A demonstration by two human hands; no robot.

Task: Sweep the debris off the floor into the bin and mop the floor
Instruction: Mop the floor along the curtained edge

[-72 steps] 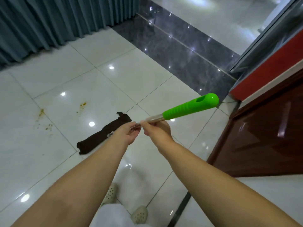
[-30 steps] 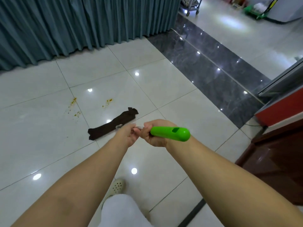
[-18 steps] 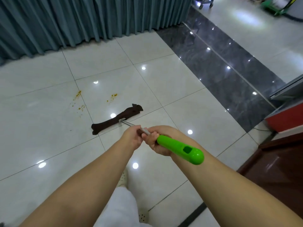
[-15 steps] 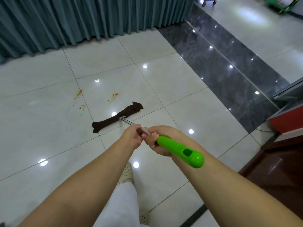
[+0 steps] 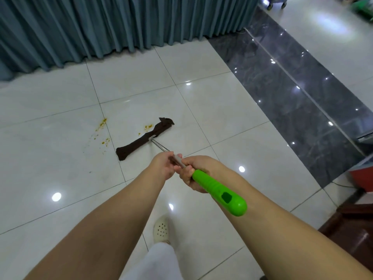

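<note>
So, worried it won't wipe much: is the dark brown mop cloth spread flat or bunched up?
Bunched up: the dark brown mop cloth lies as a narrow, twisted strip on the white tile floor, crumpled at its far end.

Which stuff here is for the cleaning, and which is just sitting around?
For the job:
mop, held by the left hand and right hand
yellow crumbs
white tiles

Just there:
curtain
dark floor strip
red cabinet
</note>
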